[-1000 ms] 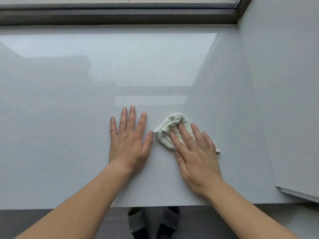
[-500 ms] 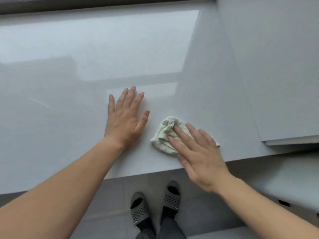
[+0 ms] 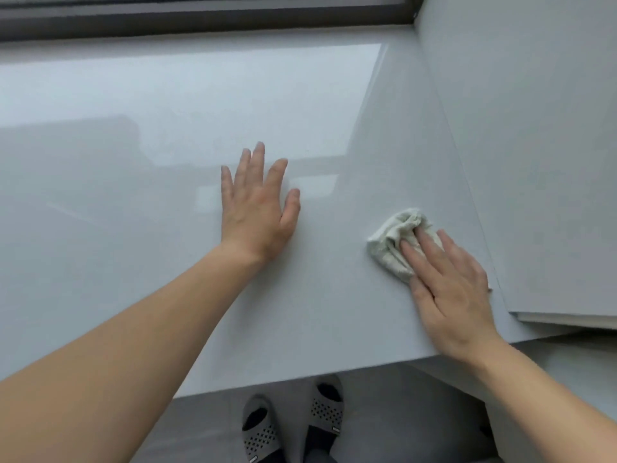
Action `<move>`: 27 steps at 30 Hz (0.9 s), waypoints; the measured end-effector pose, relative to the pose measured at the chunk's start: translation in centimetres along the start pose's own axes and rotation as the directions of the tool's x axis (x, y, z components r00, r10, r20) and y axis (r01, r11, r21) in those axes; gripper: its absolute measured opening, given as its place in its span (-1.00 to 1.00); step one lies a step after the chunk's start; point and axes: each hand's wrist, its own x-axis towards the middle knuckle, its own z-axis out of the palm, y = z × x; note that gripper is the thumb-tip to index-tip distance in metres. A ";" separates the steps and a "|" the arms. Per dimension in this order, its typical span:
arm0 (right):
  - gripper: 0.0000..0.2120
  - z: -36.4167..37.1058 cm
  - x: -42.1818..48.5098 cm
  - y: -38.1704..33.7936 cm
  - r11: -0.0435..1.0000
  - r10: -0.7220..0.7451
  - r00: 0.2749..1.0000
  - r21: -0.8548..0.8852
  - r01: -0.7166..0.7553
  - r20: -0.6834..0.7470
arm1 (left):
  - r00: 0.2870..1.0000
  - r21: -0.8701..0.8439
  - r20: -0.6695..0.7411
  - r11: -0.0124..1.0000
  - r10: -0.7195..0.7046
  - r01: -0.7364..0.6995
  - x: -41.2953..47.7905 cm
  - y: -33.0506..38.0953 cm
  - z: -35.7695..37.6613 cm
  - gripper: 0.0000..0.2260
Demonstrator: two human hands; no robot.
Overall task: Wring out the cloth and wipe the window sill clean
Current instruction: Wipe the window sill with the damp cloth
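glossy grey sill (image 3: 167,262) | dark window frame (image 3: 200,18) | grey floor (image 3: 207,429)

Cloth (image 3: 390,243) on sill (image 3: 150,168), right side

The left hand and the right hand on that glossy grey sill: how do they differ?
The left hand lies flat on the bare glossy grey window sill; the right hand presses a crumpled off-white cloth. The left hand sits mid-sill; the right hand is beside the grey side wall. Both have straight fingers, palms down.
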 end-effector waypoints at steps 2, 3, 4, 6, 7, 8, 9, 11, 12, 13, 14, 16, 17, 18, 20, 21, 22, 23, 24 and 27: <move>-0.46 -0.4 4.8 -0.7 0.990 0.141 0.988 -0.007 -0.141 -0.056 | 0.998 0.015 0.048 0.999 -0.034 0.034 3.7 0.6 0.5 -0.47; -0.45 -0.5 7.5 -1.3 0.984 0.176 0.981 -0.020 -0.178 -0.079 | 0.995 0.026 0.081 0.998 -0.059 0.057 5.3 1.0 0.9 -0.48; -0.44 -0.6 10.4 -2.0 0.982 0.179 0.980 -0.039 -0.183 -0.088 | 0.990 0.060 0.108 0.995 -0.085 0.079 6.5 1.2 1.4 -0.48; -0.46 -0.9 16.2 -3.4 0.991 0.107 0.992 -0.075 -0.112 -0.067 | 0.986 0.175 0.112 0.979 -0.122 0.101 7.6 1.4 2.2 -0.46; -0.47 -1.1 19.1 -3.9 0.994 0.056 0.997 -0.091 -0.060 -0.049 | 0.986 0.215 0.097 0.970 -0.133 0.110 7.7 1.5 2.5 -0.44; -0.49 -1.4 22.0 -4.2 0.994 0.006 0.999 -0.109 -0.009 -0.033 | 0.986 0.236 0.086 0.965 -0.141 0.117 7.6 1.5 2.6 -0.43; -0.50 -1.8 24.4 -4.2 0.992 -0.036 0.999 -0.121 0.033 -0.021 | 0.986 0.246 0.082 0.962 -0.143 0.119 7.4 1.8 2.8 -0.42; -0.51 -2.7 28.5 -3.4 0.987 -0.092 0.996 -0.134 0.090 -0.010 | 0.986 0.255 0.087 0.960 -0.141 0.115 6.7 2.8 3.0 -0.41; -0.52 -3.1 30.5 -3.0 0.986 -0.098 0.995 -0.137 0.096 -0.007 | 0.985 0.260 0.093 0.959 -0.145 0.116 6.6 3.0 3.0 -0.41; -0.52 -3.6 32.2 -2.5 0.987 -0.088 0.996 -0.139 0.086 -0.010 | 0.984 0.266 0.099 0.956 -0.150 0.119 6.6 3.1 3.0 -0.40; -0.52 -4.0 33.8 -2.0 0.989 -0.062 0.998 -0.138 0.059 -0.019 | 0.982 0.273 0.102 0.954 -0.157 0.124 6.6 3.1 3.0 -0.40; -0.52 -4.9 36.1 -0.7 0.992 0.022 0.998 -0.120 -0.028 -0.050 | 0.982 0.286 0.104 0.950 -0.159 0.124 6.5 3.2 3.1 -0.40; -0.51 -5.2 36.9 -0.3 0.991 0.064 0.996 -0.112 -0.071 -0.066 | 0.982 0.292 0.101 0.948 -0.160 0.124 6.4 3.2 3.1 -0.40; -0.51 -5.4 37.4 0.0 0.988 0.098 0.991 -0.107 -0.107 -0.088 | 0.982 0.291 0.099 0.949 -0.159 0.124 6.4 3.3 3.0 -0.40; -0.50 -5.4 37.4 0.2 0.978 0.175 0.974 -0.085 -0.188 -0.144 | 0.981 0.287 0.109 0.950 -0.159 0.123 6.4 3.3 2.9 -0.40; -0.50 -5.3 37.0 0.4 0.968 0.227 0.959 -0.066 -0.241 -0.170 | 0.981 0.289 0.112 0.950 -0.160 0.121 6.4 3.3 2.9 -0.40; -0.50 -5.2 36.3 0.5 0.956 0.277 0.942 -0.044 -0.290 -0.189 | 0.980 0.291 0.114 0.949 -0.161 0.121 6.4 3.4 2.8 -0.40; -0.50 -4.9 35.4 0.5 0.943 0.320 0.925 -0.026 -0.332 -0.205 | 0.980 0.290 0.117 0.949 -0.161 0.121 6.3 3.5 2.8 -0.40; -0.49 -4.5 34.4 0.3 0.932 0.350 0.909 -0.018 -0.363 -0.225 | 0.980 0.287 0.118 0.950 -0.161 0.121 6.4 3.6 2.7 -0.40; -0.47 -3.5 31.5 -1.3 0.917 0.387 0.893 -0.004 -0.398 -0.229 | 0.980 0.283 0.115 0.951 -0.163 0.125 6.4 3.5 2.8 -0.40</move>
